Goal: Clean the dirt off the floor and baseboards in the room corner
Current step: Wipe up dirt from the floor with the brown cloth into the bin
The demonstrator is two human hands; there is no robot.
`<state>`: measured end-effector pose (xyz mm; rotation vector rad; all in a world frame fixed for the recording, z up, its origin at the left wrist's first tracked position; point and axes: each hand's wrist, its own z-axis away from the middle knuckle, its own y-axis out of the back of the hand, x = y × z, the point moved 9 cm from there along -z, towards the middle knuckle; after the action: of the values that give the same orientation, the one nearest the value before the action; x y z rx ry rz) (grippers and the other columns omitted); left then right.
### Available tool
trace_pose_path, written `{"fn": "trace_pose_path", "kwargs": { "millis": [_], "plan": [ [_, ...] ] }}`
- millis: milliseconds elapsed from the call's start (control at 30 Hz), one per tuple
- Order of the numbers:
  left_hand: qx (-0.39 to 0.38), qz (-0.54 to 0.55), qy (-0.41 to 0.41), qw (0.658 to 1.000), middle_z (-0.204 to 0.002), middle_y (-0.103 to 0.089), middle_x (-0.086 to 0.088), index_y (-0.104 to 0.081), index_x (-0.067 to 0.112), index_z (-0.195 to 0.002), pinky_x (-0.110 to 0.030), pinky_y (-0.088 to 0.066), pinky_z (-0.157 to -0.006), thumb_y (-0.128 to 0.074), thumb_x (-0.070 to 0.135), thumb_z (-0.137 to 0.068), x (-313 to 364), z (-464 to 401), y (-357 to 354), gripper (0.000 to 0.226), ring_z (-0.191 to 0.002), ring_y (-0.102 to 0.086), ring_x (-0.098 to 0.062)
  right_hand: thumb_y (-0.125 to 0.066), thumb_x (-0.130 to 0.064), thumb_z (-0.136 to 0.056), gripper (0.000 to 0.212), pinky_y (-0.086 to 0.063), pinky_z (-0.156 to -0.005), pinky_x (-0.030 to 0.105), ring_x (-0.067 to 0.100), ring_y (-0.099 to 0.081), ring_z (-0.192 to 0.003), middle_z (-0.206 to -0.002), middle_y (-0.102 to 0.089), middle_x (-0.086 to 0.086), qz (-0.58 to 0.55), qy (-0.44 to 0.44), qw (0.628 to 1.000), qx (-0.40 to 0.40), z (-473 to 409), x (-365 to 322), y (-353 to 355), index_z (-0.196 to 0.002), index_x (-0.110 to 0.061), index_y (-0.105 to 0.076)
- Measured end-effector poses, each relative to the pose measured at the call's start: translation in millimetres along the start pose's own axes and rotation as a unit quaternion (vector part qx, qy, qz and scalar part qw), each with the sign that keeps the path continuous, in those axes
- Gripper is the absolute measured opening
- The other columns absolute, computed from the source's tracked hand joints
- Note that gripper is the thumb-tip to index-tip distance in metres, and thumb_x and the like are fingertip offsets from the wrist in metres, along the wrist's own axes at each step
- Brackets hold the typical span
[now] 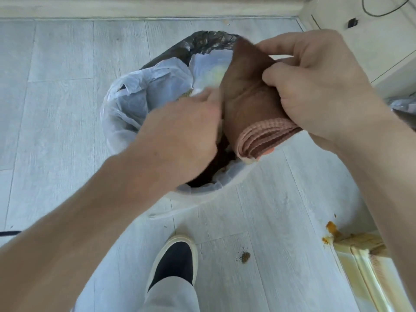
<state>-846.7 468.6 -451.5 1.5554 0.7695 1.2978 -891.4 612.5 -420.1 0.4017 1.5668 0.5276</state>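
Observation:
My right hand [319,86] grips a folded brown and pink cloth [245,104] above a white bin [202,197] lined with a pale plastic bag. My left hand [189,129] is blurred beside the cloth, fingers straight along its left face, over the bin's opening. Dark brown dirt lies inside the bin under my hands. A small pile of brown dirt [245,257] sits on the grey plank floor near my shoe. Orange-brown stains [332,228] mark the floor and the cream baseboard [360,262] at the lower right.
A black bag [202,41] sits behind the bin. My dark shoe [175,260] and grey trouser leg stand below it. A baseboard [135,10] runs along the far wall. A cream cabinet with a black cable [382,10] is at the upper right.

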Motion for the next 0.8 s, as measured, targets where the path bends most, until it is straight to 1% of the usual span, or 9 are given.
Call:
{"fn": "trace_pose_path", "kwargs": {
  "millis": [100,167,233,300,367,433,567,700,800],
  "plan": [
    [0.123,0.044,-0.023,0.991,-0.084,-0.049,0.011,-0.044,0.015,-0.149,-0.026,-0.041,-0.075,-0.029,0.008,-0.087,4.7,6.1,28.0,0.065,-0.07,-0.051,-0.011,-0.051,-0.003,-0.091,0.036,-0.064,-0.069,0.046,0.023,-0.075,-0.069,-0.077,-0.078,0.003,-0.035,0.0,0.999,0.015,7.5,5.3,11.3,-0.092,-0.027,-0.078],
    [0.075,0.047,-0.078,0.993,-0.126,-0.061,-0.001,-0.027,0.016,-0.161,-0.029,-0.046,-0.089,-0.025,0.013,-0.086,24.3,11.3,14.4,0.075,-0.095,-0.061,-0.02,-0.05,0.0,-0.091,0.036,-0.063,-0.062,0.041,0.023,-0.075,-0.067,-0.075,-0.077,0.006,-0.075,0.0,0.997,0.025,13.3,6.9,16.8,-0.094,-0.023,-0.078],
    [0.046,0.014,-0.112,0.993,-0.167,-0.029,-0.007,-0.018,0.015,-0.164,-0.04,-0.046,-0.104,-0.027,0.022,-0.093,40.8,17.0,0.0,0.071,-0.137,-0.048,-0.029,-0.051,0.001,-0.088,0.033,-0.056,-0.054,0.04,0.026,-0.071,-0.065,-0.07,-0.073,0.013,-0.092,0.017,0.995,0.046,18.6,8.2,23.4,-0.087,-0.018,-0.078],
    [0.074,0.035,-0.145,0.986,-0.17,-0.02,-0.012,-0.021,0.012,-0.163,-0.042,-0.036,-0.12,-0.039,0.011,-0.098,59.2,22.7,-3.7,0.068,-0.152,-0.031,-0.029,-0.052,0.002,-0.086,0.019,-0.048,-0.055,0.048,0.04,-0.059,-0.067,-0.074,-0.058,0.031,-0.136,0.032,0.989,0.057,30.3,17.4,33.3,-0.083,0.002,-0.071],
    [0.085,0.04,-0.176,0.98,-0.171,-0.013,-0.015,-0.018,0.011,-0.163,-0.043,-0.029,-0.125,-0.046,0.0,-0.096,82.0,31.4,-6.2,0.073,-0.157,-0.018,-0.028,-0.056,0.002,-0.091,0.023,-0.056,-0.072,0.059,0.051,-0.063,-0.091,-0.096,-0.058,0.04,-0.211,0.02,0.976,0.052,47.2,35.0,45.1,-0.107,0.017,-0.06],
    [0.072,0.042,-0.217,0.973,-0.171,-0.012,-0.012,-0.018,0.009,-0.163,-0.04,-0.028,-0.124,-0.046,-0.002,-0.097,104.6,41.2,-20.6,0.072,-0.158,-0.014,-0.025,-0.059,-0.003,-0.098,0.034,-0.059,-0.091,0.054,0.044,-0.067,-0.112,-0.116,-0.068,0.03,-0.27,-0.009,0.962,0.043,75.6,55.5,57.0,-0.129,0.011,-0.055],
    [0.019,0.089,-0.277,0.957,-0.168,-0.028,-0.007,-0.039,0.007,-0.156,-0.042,-0.033,-0.121,-0.044,-0.006,-0.095,118.2,65.1,-56.2,0.062,-0.156,-0.025,-0.02,-0.061,-0.006,-0.094,0.035,-0.063,-0.076,0.041,0.025,-0.074,-0.094,-0.104,-0.076,0.007,-0.326,-0.142,0.932,0.065,150.2,129.0,56.5,-0.127,-0.014,-0.057],
    [-0.071,0.147,-0.238,0.957,-0.162,-0.041,-0.001,-0.058,0.011,-0.143,-0.039,-0.052,-0.108,-0.046,-0.006,-0.089,84.9,95.7,-102.3,0.058,-0.15,-0.038,-0.015,-0.063,0.0,-0.097,0.029,-0.063,-0.073,0.056,0.025,-0.074,-0.088,-0.107,-0.076,0.005,-0.218,-0.294,0.925,0.101,232.5,246.1,27.7,-0.119,-0.019,-0.063],
    [-0.12,0.152,-0.16,0.968,-0.16,-0.043,0.01,-0.062,0.019,-0.139,-0.035,-0.056,-0.101,-0.042,0.007,-0.09,46.8,112.4,-128.3,0.054,-0.142,-0.044,-0.003,-0.064,-0.003,-0.097,0.033,-0.056,-0.085,0.025,0.009,-0.068,-0.091,-0.107,-0.072,-0.019,0.055,-0.237,0.964,0.111,262.0,295.2,16.8,-0.122,-0.025,-0.065]
  ]
}}
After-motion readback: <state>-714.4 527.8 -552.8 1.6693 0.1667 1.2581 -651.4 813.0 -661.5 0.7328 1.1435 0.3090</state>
